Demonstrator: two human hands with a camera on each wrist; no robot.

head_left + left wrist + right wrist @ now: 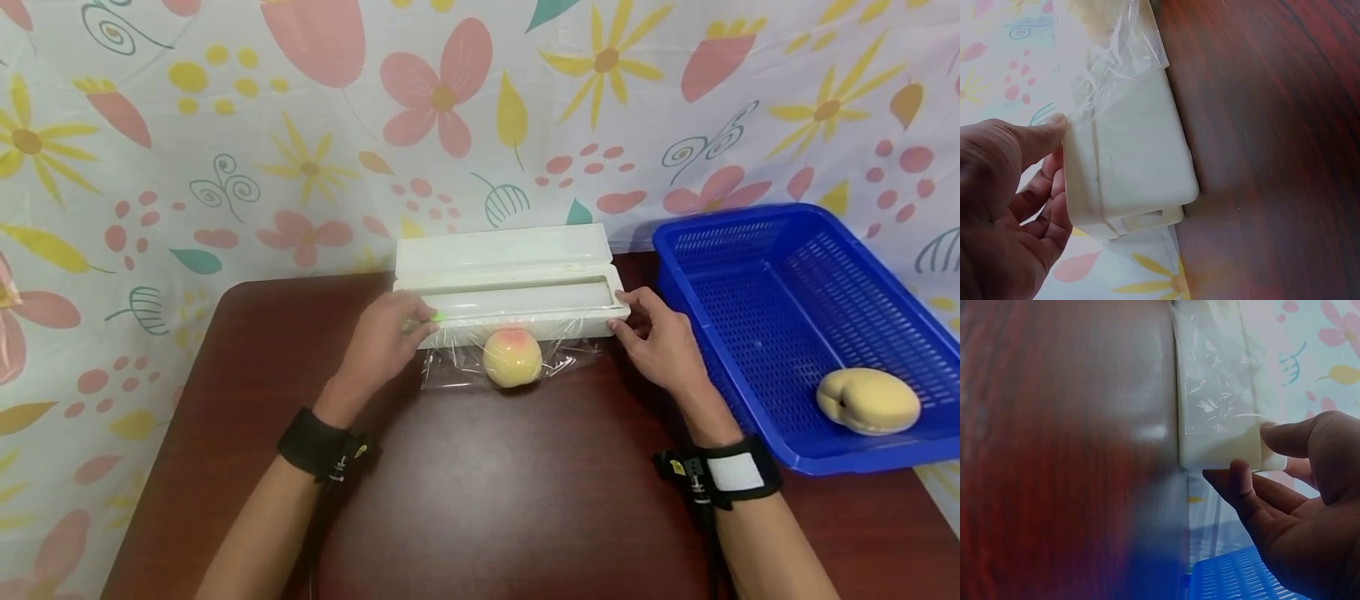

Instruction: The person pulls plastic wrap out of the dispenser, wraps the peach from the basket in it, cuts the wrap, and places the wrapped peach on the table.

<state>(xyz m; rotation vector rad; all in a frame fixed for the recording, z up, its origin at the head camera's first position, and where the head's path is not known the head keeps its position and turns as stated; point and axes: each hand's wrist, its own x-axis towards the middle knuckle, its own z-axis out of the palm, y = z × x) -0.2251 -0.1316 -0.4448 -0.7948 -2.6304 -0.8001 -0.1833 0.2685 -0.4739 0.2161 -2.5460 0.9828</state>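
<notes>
A long white cling film box stands with its lid raised and a roll of film inside. Clear film hangs over the front and drapes onto a yellow-pink peach. At the box's left end my left hand pinches by a small green slider on the front edge; its thumb lies along that edge, and the slider is hidden in the left wrist view. My right hand grips the right end, thumb and index finger at the corner.
A blue perforated basket stands to the right of the box, holding a yellow fruit-like item. The brown table runs back to a flower-patterned cloth. Black straps sit on both wrists.
</notes>
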